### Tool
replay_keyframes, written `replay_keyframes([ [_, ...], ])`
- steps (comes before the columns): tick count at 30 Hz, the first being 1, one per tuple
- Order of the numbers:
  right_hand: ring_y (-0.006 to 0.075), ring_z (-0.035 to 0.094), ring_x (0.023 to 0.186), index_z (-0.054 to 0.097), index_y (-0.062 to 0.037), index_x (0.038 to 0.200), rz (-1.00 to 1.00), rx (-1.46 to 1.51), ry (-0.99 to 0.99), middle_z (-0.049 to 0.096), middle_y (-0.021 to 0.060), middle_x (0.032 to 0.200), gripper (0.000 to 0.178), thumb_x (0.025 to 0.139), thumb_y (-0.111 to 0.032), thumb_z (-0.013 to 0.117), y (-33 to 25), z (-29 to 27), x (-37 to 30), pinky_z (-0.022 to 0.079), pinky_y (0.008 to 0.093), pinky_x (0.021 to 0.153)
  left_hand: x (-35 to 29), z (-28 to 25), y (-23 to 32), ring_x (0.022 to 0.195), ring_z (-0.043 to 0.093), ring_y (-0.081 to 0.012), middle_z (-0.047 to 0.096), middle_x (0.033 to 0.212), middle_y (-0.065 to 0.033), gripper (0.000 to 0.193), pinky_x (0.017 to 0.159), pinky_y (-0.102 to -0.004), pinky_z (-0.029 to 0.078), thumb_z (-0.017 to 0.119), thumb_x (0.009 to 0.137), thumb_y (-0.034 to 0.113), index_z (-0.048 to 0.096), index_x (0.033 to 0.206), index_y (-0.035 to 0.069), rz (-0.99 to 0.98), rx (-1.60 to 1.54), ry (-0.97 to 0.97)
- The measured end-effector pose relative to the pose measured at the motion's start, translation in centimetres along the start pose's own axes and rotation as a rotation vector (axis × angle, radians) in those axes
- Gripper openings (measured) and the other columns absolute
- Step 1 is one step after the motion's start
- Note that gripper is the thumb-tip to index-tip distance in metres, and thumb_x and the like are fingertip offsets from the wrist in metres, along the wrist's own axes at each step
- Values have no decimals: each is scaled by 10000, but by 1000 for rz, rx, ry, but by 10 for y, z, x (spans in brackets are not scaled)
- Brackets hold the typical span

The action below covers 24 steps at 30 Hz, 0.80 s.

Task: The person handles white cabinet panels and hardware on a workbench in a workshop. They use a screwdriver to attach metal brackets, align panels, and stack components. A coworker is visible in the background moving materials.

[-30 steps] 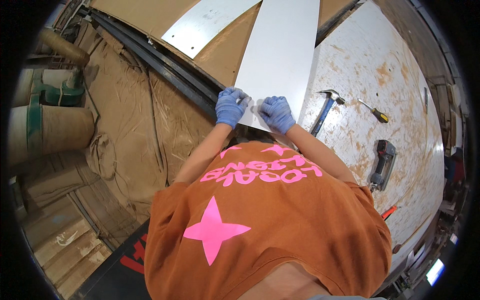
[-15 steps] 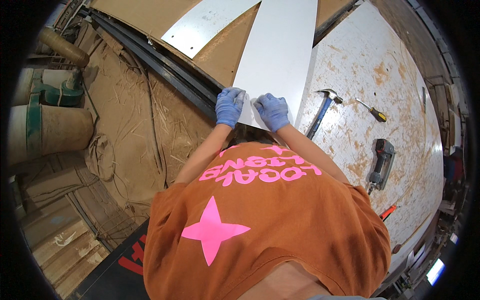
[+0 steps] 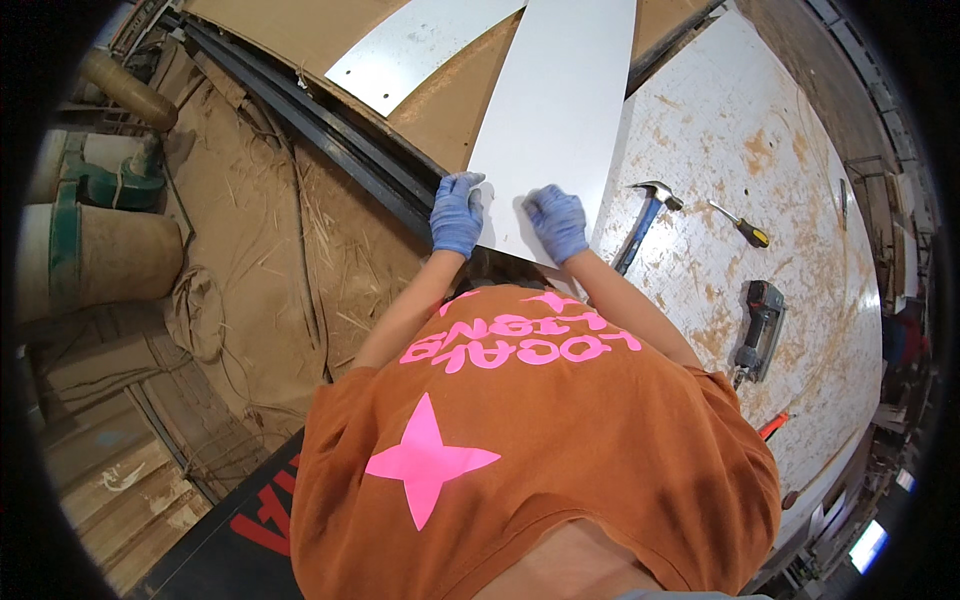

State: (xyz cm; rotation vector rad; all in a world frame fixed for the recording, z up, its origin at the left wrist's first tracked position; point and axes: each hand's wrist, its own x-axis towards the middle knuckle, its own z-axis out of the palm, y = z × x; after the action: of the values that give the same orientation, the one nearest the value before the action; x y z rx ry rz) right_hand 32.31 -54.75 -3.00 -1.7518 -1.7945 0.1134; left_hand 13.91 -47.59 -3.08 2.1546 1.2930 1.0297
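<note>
A long white panel (image 3: pixel 550 110) runs away from me, its near end just in front of my body. My left hand (image 3: pixel 457 214), in a blue glove, is at the panel's near left edge with its fingers curled over that edge. On the right side of the near end, my right hand (image 3: pixel 557 222), gloved the same way, is above or on the panel's face. Its fingers are drawn together in a pinch; whatever they hold, if anything, is hidden.
A curved white piece (image 3: pixel 400 55) lies on brown board (image 3: pixel 440 115) at the far left. On the dusty white table (image 3: pixel 690 130) to the right are a hammer (image 3: pixel 645 225), a screwdriver (image 3: pixel 742 224), a black power tool (image 3: pixel 760 330) and a red-handled tool (image 3: pixel 773 425). Black rails (image 3: pixel 310 120) run along the left.
My right hand has shifted slightly right, away from the left one, its fingers still closed. My left hand stays at the panel's left edge, moved only a little.
</note>
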Motion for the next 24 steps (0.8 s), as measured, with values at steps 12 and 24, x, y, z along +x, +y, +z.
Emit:
replay_keyframes([
  [12,266,639,879,674,-156,1047,201,207,-289,667,79,923,311,821,-359,605,-33,-14,34,484,402,793,-2,13,-19,1057,552,-251,489,1161,-149,398,948,-340,451,579,817,-32,539,1206,44,-315,-490,67],
  [24,219,617,824,672,-175,819,35,14,-172,639,25,842,124,798,-291,632,-43,15,23,404,413,752,1,13,-22,1041,566,-269,528,1155,-162,378,933,-334,461,598,845,45,529,1216,30,-305,-311,34],
])
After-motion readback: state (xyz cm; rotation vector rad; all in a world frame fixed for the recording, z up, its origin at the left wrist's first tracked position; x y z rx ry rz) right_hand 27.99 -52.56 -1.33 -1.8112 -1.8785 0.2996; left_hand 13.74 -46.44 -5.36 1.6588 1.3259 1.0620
